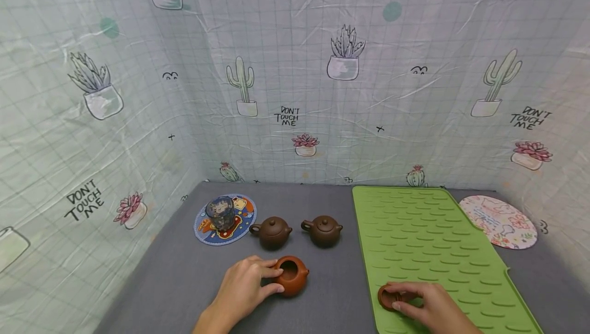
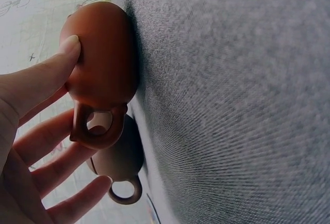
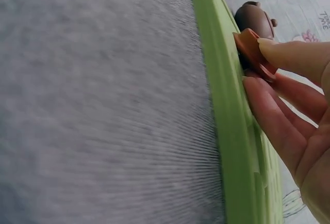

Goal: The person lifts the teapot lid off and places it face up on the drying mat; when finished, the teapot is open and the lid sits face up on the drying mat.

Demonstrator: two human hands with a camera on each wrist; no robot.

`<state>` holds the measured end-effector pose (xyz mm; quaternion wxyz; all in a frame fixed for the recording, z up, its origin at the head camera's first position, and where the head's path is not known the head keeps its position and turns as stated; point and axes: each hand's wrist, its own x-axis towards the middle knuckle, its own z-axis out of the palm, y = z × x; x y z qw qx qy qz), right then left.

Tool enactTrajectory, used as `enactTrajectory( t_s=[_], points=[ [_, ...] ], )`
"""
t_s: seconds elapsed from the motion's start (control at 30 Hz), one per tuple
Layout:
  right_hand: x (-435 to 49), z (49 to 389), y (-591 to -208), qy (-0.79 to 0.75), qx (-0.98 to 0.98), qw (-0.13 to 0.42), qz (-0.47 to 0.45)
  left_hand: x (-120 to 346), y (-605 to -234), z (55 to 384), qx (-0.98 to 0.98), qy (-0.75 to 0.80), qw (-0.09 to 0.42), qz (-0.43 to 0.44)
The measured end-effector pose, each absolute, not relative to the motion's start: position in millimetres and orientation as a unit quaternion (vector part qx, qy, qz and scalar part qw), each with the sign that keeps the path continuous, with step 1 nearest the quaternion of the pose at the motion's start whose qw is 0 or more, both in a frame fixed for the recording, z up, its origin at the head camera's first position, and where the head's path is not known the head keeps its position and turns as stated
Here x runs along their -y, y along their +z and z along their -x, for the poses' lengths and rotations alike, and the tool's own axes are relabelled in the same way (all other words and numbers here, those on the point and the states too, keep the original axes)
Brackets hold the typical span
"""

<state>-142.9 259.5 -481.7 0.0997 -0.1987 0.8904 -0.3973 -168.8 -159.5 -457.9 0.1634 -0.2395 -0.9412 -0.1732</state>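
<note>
A reddish-brown clay teapot (image 1: 297,287) stands without its lid on the grey cloth, its round opening facing up. My left hand (image 1: 244,284) holds its body from the left, thumb and fingers at the rim. In the left wrist view the thumb presses the teapot's side (image 2: 105,53), and its looped handle (image 2: 98,139) hangs free of the thumb. On the near left part of the green mat (image 1: 428,242), my right hand (image 1: 430,303) pinches the matching lid (image 3: 252,48) between thumb and fingers. The lid is tipped on edge, its hollow underside showing.
Two dark brown lidded teapots, one at the left (image 1: 274,234) and one at the right (image 1: 325,232), stand behind the reddish one. A clear glass (image 1: 220,214) sits on a round blue patterned mat (image 1: 207,236). A pink floral mat (image 1: 502,224) lies beyond the green mat's right edge.
</note>
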Motion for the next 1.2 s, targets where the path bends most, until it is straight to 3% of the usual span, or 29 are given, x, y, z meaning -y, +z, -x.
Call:
enactTrajectory(
  t_s=[0.4, 0.63, 1.2],
  points=[
    [-253, 139, -480, -0.422, -0.890, 0.106, 0.135, 160, -455, 169, 0.944, -0.188, 0.140, 0.232],
    [-249, 137, -473, -0.443, -0.884, 0.084, 0.124, 157, -452, 173, 0.947, -0.182, 0.143, 0.224],
    [-244, 134, -471, -0.435, -0.888, 0.097, 0.115, 158, -454, 170, 0.952, -0.172, 0.133, 0.214]
  ],
)
